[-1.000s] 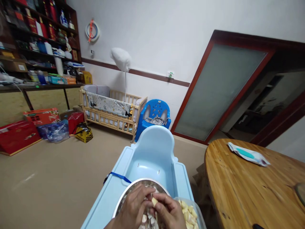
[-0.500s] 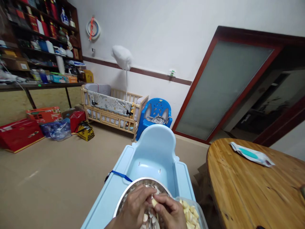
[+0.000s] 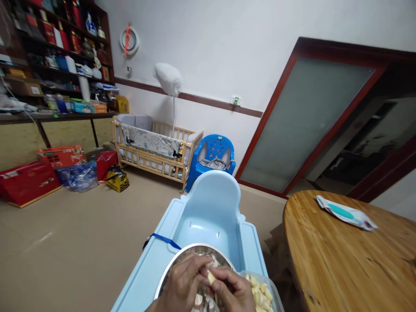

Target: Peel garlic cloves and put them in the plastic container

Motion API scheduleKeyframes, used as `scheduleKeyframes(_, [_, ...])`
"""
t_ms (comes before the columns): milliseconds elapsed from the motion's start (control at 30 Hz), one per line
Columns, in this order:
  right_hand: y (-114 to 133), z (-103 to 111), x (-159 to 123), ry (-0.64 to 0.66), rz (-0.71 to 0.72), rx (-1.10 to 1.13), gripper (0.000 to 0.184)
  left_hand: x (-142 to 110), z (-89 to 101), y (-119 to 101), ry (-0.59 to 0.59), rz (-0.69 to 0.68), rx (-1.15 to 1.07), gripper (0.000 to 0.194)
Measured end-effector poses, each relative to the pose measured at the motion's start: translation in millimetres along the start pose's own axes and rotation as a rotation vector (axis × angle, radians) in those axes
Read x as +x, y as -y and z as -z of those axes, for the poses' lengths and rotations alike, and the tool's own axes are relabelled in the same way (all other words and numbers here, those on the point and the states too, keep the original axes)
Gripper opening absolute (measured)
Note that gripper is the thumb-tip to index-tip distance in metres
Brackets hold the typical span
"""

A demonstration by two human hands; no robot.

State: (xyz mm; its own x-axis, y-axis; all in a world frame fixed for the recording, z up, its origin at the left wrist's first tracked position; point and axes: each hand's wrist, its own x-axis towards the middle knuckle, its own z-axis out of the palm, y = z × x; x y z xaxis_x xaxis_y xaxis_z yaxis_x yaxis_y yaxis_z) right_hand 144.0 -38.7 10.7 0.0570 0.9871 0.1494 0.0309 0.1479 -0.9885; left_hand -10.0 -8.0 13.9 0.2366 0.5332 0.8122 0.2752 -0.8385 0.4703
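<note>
Between the fingertips of my right hand (image 3: 232, 288) is a pale garlic clove (image 3: 211, 277). My left hand (image 3: 186, 279) is closed beside it, its fingertips meeting the clove and some thin white skin (image 3: 213, 262). Both hands are over a round steel bowl (image 3: 199, 246), which holds garlic skins and unpeeled cloves and is partly hidden by my hands. Right of the bowl, a clear plastic container (image 3: 277, 295) holds many peeled garlic cloves (image 3: 261, 294). The bowl and container sit at the near end of a light blue child's high chair (image 3: 212, 195).
To the right stands a wooden table (image 3: 341, 255) with a white and teal packet (image 3: 346, 212) on it. A blue plastic chair (image 3: 216, 145) and a wooden crib (image 3: 152, 158) stand by the wall. Bags (image 3: 29, 182) lie on the floor at left, below crowded shelves (image 3: 61, 56).
The hands and clove stay almost in place, with only slight finger movement. The whole view has shifted a little.
</note>
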Motion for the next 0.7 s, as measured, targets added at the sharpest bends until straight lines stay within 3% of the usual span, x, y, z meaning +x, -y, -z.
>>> scheduleKeyframes(233, [-1.1,-6.9,-0.1,-0.058,0.027,0.082,0.020,2.0,1.4,-1.8,0.049,0.029,-0.033,0.039])
scheduleKeyframes(533, [0.4,0.4,2.5,0.035,0.007,0.011,0.015,4.8,3.0,-2.0,0.068,0.027,-0.055,0.038])
scheduleKeyframes(700, [-6.2,-4.2,0.7,-0.055,-0.032,0.084,0.019,6.5,2.7,-5.5,0.045,0.033,-0.063,0.040])
